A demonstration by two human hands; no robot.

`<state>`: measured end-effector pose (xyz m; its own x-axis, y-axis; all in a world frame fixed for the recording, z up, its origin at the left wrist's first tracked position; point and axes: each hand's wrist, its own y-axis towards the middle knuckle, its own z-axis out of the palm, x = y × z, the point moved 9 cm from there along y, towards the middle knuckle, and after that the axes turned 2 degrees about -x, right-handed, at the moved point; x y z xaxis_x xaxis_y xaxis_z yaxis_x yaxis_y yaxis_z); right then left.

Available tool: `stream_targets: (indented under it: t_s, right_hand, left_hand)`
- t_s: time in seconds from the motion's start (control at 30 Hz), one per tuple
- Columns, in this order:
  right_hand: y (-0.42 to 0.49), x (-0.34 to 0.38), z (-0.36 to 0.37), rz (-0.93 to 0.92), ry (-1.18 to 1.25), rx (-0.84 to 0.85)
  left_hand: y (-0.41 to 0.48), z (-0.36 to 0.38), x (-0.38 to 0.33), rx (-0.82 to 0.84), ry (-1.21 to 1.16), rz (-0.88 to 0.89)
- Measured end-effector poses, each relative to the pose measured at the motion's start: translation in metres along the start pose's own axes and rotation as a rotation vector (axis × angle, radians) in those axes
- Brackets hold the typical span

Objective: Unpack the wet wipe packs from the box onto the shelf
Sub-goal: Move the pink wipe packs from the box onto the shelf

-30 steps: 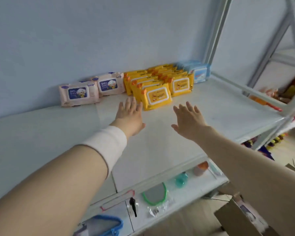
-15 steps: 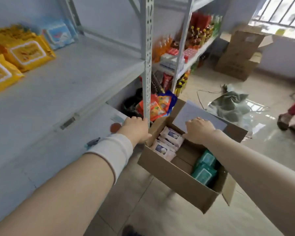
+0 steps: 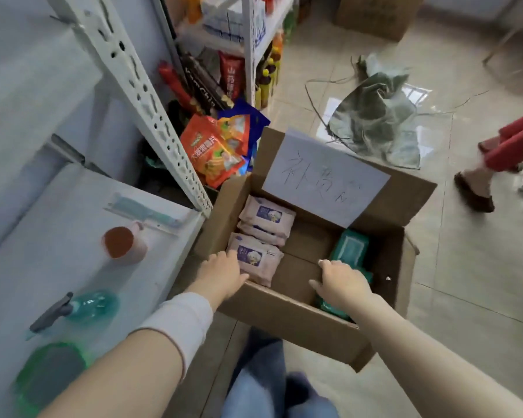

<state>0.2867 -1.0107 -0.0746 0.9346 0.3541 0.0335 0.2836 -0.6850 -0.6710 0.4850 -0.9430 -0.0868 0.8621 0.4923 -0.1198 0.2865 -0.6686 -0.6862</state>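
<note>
Pink soft-plastic wet wipe packs are lying flat in a stack along the left side of the open brown cardboard box. The box is sitting on the pale glossy tiled floor, just beside the white metal shelf.

The left hand is gripping the near left corner of the nearest pink pack, with its fingers bending over the top and its thumb pressing along the near edge. The right hand is resting, back upward, on the teal green packs at the box's right side. Its fingers are curling downward and hiding their own tips, so I cannot tell whether it is gripping anything.

That hand is also covering much of the green packs, and the box's near wall is cutting off their lower ends. The number of pink packs lying under the top ones is not showing.

A flat white paper sheet with handwritten marks is lying against the box's far flap. On the shelf board, a translucent teal spray bottle is sitting near the front. A round pinkish cup showing orange at its mouth is sitting farther along, and both are looking blurred. A snug white knitted cuff is wrapping the left forearm.
</note>
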Motion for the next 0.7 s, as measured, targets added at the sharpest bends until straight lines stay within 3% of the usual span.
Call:
stream_targets:
  t_s: [0.17, 0.37, 0.7]
  right_hand:
    - [0.090, 0.002, 0.051, 0.130, 0.387, 0.071]
    - [0.227, 0.010, 0.093, 0.265, 0.737, 0.023]
    - [0.324, -0.006, 0.135, 0.590, 1.079, -0.021]
  left_hand:
    - [0.096, 0.053, 0.013, 0.107, -0.180, -0.071]
    - [0.199, 0.122, 0.033, 0.094, -0.367, -0.249]
    - [0.246, 0.157, 0.050, -0.018, -0.243, -0.218]
